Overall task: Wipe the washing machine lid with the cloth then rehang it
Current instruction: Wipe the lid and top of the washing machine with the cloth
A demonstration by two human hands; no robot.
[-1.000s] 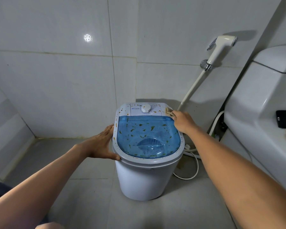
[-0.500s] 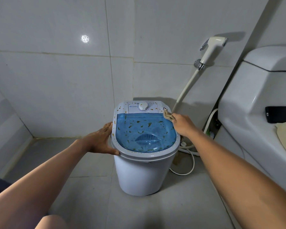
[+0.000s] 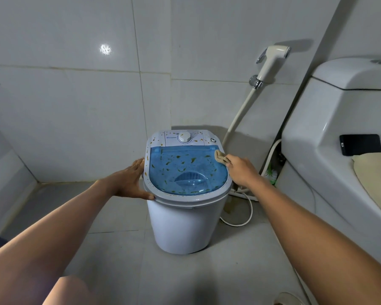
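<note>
A: What's the right hand (image 3: 242,170) doing?
B: Squeezing the soft cloth (image 3: 221,157), at the blue lid's (image 3: 187,170) two o'clock edge.
A: The left hand (image 3: 128,181)?
B: Open, flat at nine o'clock. The lid looks slippery.

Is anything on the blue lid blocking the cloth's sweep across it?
Nothing visible does. The right hand holds the cloth at the lid's far right corner; only flat specks lie ahead. The left hand sits on the rim, outside the lid.
</note>
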